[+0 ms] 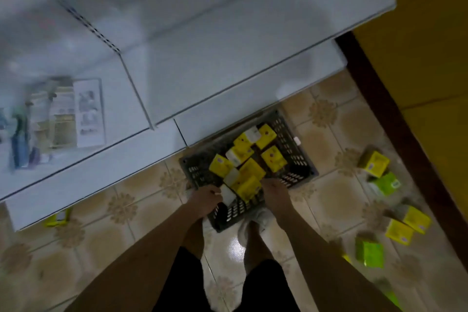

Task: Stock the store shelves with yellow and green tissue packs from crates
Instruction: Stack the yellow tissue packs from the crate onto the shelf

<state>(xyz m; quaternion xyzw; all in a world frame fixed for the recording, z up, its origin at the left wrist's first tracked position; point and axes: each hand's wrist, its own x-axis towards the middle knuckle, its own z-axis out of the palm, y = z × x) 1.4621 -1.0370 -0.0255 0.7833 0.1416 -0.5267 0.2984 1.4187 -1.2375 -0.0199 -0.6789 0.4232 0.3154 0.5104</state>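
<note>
Reaching down with both arms into the dark crate (291,149) on the tiled floor (336,195), just below the white shelves (228,63). Left hand (205,199) is closing on a white-ended pack (228,194) at the near rim; right hand (274,191) is gripping the yellow packs (249,186) beside it, though blur is hiding the exact finger hold. More yellow packs are lying jumbled in the crate. Loose yellow pack (374,163) and green pack (386,183) are sitting on the floor well to the right, with others nearer the wall (430,58). Risk, as judged: lifting several packs at once is likely to spill one, since they are lying crooked and loosely stacked; stray floor packs could be stepped on.
</note>
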